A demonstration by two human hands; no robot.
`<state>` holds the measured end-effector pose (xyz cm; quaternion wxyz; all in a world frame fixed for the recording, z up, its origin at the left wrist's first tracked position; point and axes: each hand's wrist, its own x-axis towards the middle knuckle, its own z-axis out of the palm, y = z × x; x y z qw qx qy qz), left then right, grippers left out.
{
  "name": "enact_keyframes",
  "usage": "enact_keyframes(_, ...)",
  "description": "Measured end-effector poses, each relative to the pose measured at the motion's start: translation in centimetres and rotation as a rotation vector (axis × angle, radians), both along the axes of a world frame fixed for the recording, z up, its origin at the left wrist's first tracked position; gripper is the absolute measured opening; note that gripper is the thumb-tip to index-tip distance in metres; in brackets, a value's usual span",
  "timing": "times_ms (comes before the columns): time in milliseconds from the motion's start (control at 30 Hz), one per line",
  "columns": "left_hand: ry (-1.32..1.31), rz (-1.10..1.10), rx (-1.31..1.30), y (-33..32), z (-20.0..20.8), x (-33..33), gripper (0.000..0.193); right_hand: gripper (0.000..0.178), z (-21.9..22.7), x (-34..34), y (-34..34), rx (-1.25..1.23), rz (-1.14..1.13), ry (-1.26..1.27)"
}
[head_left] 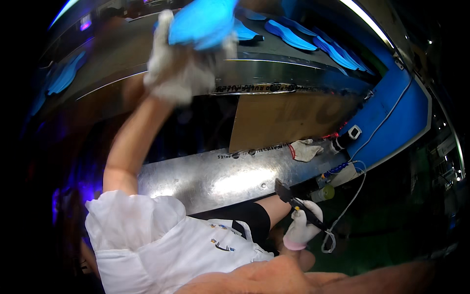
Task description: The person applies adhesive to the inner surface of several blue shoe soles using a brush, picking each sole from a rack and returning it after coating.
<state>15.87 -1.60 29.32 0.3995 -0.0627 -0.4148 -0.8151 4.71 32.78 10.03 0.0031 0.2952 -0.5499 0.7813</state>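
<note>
My left hand [178, 73], in a whitish work glove, is raised over the edge of the conveyor. It grips a bright blue shoe sole [203, 24], and both are smeared by motion. Lower right, my right hand [304, 223], in a white glove with a pink cuff, is closed around a black hand tool [299, 206]. The tool has a yellow spot and a flat, wider head; a pale cord [330, 242] hangs by its lower end. I cannot make out the tool's exact kind. More blue soles [291, 35] lie on the dark belt [274, 53] beyond my left hand.
Below the conveyor runs a shiny metal ledge [205, 183], with a cardboard sheet [284, 117] behind it. A loose white glove [306, 150] and a black-and-white device [346, 138] sit at its right end. A blue panel [391, 120] with a cable stands at the right.
</note>
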Motion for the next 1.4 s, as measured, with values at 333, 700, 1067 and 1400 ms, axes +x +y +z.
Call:
enact_keyframes(333, 0.076, 0.737, -0.274, 3.7, -5.1, 4.0, 0.048, 0.024, -1.4, 0.2, -1.1, 0.15, 0.033, -0.065)
enact_keyframes(700, -0.494, -0.281, -0.76, 15.6, -22.2, -4.1, 0.056, 0.027, -4.4, -0.2, -2.5, 0.022, 0.143, -0.471)
enact_keyframes(1067, -0.704, -0.21, -0.679, 15.6, -23.5, -5.8, 0.041, 0.038, -8.8, -1.3, -3.0, -0.066, 0.707, -0.904)
enact_keyframes(1400, -0.645, -0.168, 0.395, 10.9, -37.7, -6.9, 0.029, 0.023, 13.0, -0.9, 3.6, -0.463, 0.384, 0.495)
